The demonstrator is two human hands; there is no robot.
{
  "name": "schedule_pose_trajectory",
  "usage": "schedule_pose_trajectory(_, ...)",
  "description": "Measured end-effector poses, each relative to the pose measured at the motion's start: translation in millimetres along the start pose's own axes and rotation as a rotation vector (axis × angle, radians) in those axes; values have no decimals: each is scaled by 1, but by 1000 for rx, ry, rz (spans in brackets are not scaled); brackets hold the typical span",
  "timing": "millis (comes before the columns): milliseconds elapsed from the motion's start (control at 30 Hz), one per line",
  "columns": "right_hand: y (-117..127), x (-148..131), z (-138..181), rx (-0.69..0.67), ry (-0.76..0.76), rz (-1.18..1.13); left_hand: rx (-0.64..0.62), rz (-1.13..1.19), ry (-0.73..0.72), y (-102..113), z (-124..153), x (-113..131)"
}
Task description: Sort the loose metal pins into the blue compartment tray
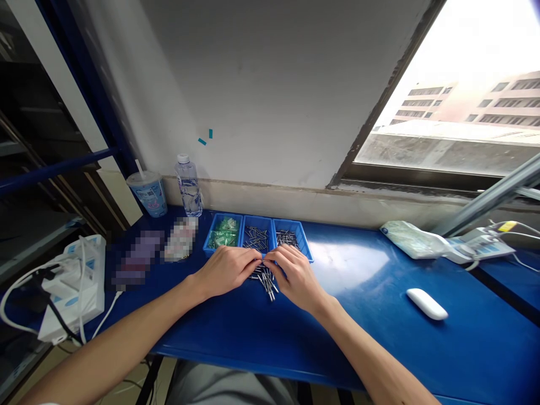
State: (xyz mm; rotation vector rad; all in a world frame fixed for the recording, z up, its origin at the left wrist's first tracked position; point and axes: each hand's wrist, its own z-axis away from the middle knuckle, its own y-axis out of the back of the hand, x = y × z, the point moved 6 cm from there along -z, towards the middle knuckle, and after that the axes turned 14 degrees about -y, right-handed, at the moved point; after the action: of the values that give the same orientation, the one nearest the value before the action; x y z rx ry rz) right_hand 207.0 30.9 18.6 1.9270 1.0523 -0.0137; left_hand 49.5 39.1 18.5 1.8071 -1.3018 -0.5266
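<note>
We are holding the fingers of left hand (228, 271) and right hand (296, 277) narrow, tips meeting over one pin pile (267, 283) on the table (358, 287); grip indiscernible. Three trays (258, 217), one bottle (188, 187), one cup (148, 194) are standing behind; labels illegible.

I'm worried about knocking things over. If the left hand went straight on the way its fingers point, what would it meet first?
The left hand would likely meet the right hand, whose fingertips nearly touch it above the metal pins.
</note>
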Motion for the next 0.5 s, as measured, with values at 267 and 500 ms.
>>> schedule_pose_trajectory(267, 0, 2, 0, -4, 9, 18, 38, -5, -7, 3, 0, 1)
schedule_pose_trajectory(500, 0, 6, 1, 18, 15, 23, 68, -23, -12, 5, -1, 0)
